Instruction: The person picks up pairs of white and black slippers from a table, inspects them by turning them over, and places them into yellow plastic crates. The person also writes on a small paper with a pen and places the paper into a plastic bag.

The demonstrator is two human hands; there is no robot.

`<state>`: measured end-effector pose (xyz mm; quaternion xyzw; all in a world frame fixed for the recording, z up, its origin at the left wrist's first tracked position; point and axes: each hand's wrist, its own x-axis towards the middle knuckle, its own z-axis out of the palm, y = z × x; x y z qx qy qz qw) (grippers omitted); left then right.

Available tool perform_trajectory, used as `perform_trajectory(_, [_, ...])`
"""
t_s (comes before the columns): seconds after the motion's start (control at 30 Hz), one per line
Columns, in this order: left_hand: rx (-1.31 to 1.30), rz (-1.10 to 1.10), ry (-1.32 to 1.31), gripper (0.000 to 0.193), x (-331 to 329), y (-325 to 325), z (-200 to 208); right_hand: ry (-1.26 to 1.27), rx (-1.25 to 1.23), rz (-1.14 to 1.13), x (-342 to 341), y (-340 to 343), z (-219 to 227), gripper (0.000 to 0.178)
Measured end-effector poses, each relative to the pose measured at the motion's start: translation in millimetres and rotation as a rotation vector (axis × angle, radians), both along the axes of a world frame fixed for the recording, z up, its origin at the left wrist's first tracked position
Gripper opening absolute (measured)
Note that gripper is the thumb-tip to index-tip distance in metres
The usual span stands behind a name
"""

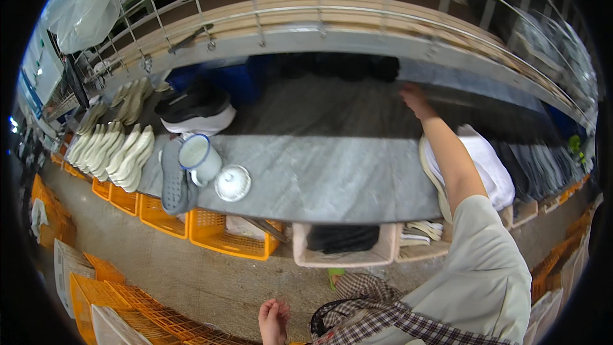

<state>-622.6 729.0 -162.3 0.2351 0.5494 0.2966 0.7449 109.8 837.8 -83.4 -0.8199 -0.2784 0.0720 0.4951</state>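
My right hand (416,99) reaches far over the grey worktable (306,176), close to a row of black, soft-looking items (345,67) under the rack. Motion smears its fingers, so its grip is unclear. Beneath that forearm lies a white bundle (490,169) beside a cream sole-like edge. My left hand (274,318) hangs low before my body, off the table, fingers curled in and nothing visible in them. At the table's left stand a white mug (207,165) with a blue rim, its white lid (233,183), and grey shoe soles (174,176).
Black shoe parts with white soles (198,115) sit before a blue crate (246,80). Rows of white soles (105,150) line the left; dark grey pieces (539,169) line the right. A wire rack (319,9) borders the far side. Orange baskets (211,236) and a pale bin (303,249) stand below.
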Motion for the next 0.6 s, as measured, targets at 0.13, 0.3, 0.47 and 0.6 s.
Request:
perform_trajectory(0.13, [-0.045,0.111,0.132,0.018,4.4,31.3,-8.3,0.422,0.186,-0.333,53.9,40.4,-43.5,0.021])
perform_trajectory(0.3, [-0.063,0.141,0.134,0.021,24.0,56.8,-10.9,0.731,0.525,-0.46,96.5,85.2,-67.6,0.021])
perform_trajectory(0.47, [-0.171,0.127,0.188,0.021,36.8,80.9,-3.9,0.902,0.816,-0.432,117.9,114.1,-80.4,0.022])
perform_trajectory(0.6, [-0.198,0.152,0.1,0.018,32.9,100.0,4.3,0.978,0.983,-0.343,113.9,100.3,-74.9,0.022])
